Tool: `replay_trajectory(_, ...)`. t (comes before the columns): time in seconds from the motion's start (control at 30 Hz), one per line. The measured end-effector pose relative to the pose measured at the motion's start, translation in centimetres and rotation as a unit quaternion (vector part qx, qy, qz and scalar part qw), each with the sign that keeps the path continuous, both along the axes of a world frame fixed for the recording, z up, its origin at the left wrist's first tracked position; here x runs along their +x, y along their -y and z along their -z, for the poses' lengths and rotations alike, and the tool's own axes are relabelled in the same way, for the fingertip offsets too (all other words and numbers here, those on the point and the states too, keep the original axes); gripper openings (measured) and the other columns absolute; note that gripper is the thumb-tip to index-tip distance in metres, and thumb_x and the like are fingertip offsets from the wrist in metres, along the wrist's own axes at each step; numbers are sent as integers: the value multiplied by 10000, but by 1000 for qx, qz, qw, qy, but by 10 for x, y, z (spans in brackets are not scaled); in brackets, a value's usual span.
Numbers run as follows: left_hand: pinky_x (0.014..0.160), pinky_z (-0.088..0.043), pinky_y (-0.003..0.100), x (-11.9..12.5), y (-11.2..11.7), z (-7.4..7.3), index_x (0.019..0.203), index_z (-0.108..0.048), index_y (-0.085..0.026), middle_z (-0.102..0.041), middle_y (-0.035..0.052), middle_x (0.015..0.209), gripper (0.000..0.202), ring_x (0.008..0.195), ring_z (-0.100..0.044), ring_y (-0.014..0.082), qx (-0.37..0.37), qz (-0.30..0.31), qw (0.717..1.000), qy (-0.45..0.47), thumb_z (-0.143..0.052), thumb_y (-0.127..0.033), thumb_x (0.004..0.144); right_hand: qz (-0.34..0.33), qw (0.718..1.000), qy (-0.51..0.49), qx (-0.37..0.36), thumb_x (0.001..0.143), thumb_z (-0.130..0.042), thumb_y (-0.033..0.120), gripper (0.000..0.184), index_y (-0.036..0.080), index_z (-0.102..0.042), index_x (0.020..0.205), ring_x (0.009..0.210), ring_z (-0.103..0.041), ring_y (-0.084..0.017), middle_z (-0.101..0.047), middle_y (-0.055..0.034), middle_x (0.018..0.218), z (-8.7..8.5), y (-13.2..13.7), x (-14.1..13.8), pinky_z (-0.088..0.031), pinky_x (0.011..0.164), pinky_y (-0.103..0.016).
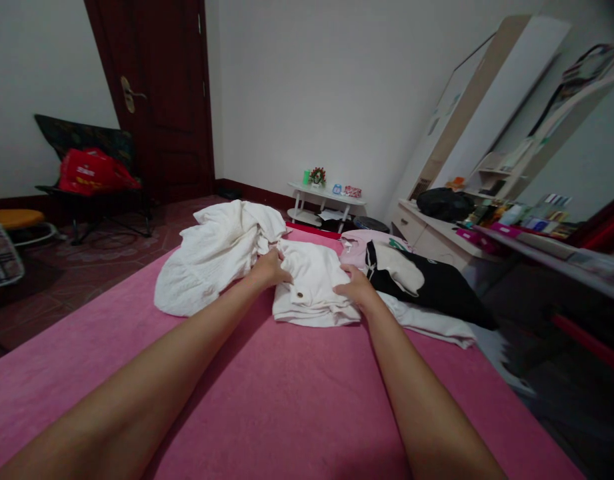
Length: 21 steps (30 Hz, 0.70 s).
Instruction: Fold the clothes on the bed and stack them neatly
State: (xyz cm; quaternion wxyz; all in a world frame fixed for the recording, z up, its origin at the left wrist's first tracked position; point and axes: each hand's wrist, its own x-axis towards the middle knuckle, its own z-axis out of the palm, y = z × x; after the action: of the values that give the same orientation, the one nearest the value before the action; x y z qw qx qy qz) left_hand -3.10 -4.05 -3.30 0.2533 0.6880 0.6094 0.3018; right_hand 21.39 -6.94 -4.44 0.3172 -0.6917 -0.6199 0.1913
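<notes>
Bare pink bed [297,400] near; white heap [211,257] left.

White walls [311,80]. Dark brown door [157,100] shut at the back left. Reddish floor [91,263] with a folding chair [87,137] and a red bag [94,172] on it. Small white table [327,197] by the far wall. Tall white cupboard [491,100] and low dresser [417,227] on the right.

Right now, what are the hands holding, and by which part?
Left hand is on the left edge of the folded white garment, right hand on its right edge. Whether the fingers grip or just press cannot be told.
</notes>
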Motion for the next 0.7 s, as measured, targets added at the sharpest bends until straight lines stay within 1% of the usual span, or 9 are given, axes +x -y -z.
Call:
replay_trajectory(0.07, 747, -425, 285, 15, 12, -3, 1006, -535, -218, -645, 30, 851, 447, 880, -610, 241, 87, 32, 993, -67, -726, -212, 602, -4, 998, -38, 49, 601, -661, 184, 636, 160, -538, 1224, 950, -641, -208, -650, -86, 1119, -3, -2, -4, -490, 830, -310)
replay_trajectory(0.17, 764, -436, 305, 43, 34, -3, 981, -553, -198, -640, 67, 907, 333, 885, -603, 239, 150, 136, 978, -59, -635, -174, 660, -49, 994, -5, 98, 711, -639, 344, 449, 194, -599, 1131, 1021, -616, -214, -653, -74, 1115, -12, 0, -14, -460, 897, -335)
replay_trajectory(0.27, 784, -459, 320, 65, 51, 2, 1001, -549, -165, -626, 114, 1017, 373, 933, -598, 254, 150, 191, 969, 32, -638, -172, 639, -77, 994, 33, 71, 772, -584, 520, 486, 190, -608, 1128, 1107, -581, -235, -634, -98, 1177, -17, 3, -20, -422, 956, -365)
replay_trajectory(0.33, 749, -475, 289, 72, 55, 6, 1009, -541, -166, -643, 84, 970, 388, 881, -618, 217, 98, 209, 961, 149, -618, -127, 631, -82, 995, 32, 38, 811, -520, 565, 521, 172, -602, 1142, 1125, -575, -239, -621, -118, 1208, -17, 5, -22, -422, 955, -364)
replay_trajectory(0.4, 653, -475, 253, 76, 52, 11, 997, -541, -172, -651, 36, 823, 383, 736, -626, 173, 3, 190, 940, 285, -588, -86, 627, -93, 994, 46, 13, 812, -530, 553, 535, 167, -587, 1179, 1120, -581, -245, -610, -128, 1232, -16, 8, -24, -435, 930, -352)
replay_trajectory(0.47, 572, -458, 235, 79, 48, 16, 1003, -531, -166, -636, 5, 702, 408, 603, -602, 147, -79, 138, 910, 383, -566, -57, 612, -85, 991, 104, -4, 775, -599, 502, 573, 177, -551, 1244, 1099, -594, -267, -615, -139, 1229, -14, 11, -30, -446, 897, -356)
replay_trajectory(0.53, 537, -449, 231, 79, 43, 20, 988, -529, -160, -643, 4, 672, 404, 546, -587, 138, -94, 93, 893, 430, -539, -43, 601, -57, 983, 175, -17, 739, -642, 473, 609, 197, -536, 1271, 1075, -607, -290, -636, -144, 1191, -13, 15, -39, -450, 868, -366)
replay_trajectory(0.6, 563, -462, 234, 73, 37, 22, 926, -555, -156, -659, 19, 703, 339, 578, -604, 138, -12, 72, 900, 429, -489, -38, 615, -34, 974, 221, -23, 717, -654, 499, 614, 214, -550, 1251, 1060, -614, -299, -650, -141, 1160, -13, 18, -46, -455, 841, -368)
replay_trajectory(0.7, 678, -479, 246, 53, 23, 20, 835, -604, -163, -650, 20, 745, 285, 702, -619, 140, 178, 8, 915, 361, -429, -37, 649, -16, 972, 234, -23, 678, -664, 575, 642, 238, -566, 1215, 1068, -607, -297, -641, -117, 1181, -12, 21, -51, -460, 823, -368)
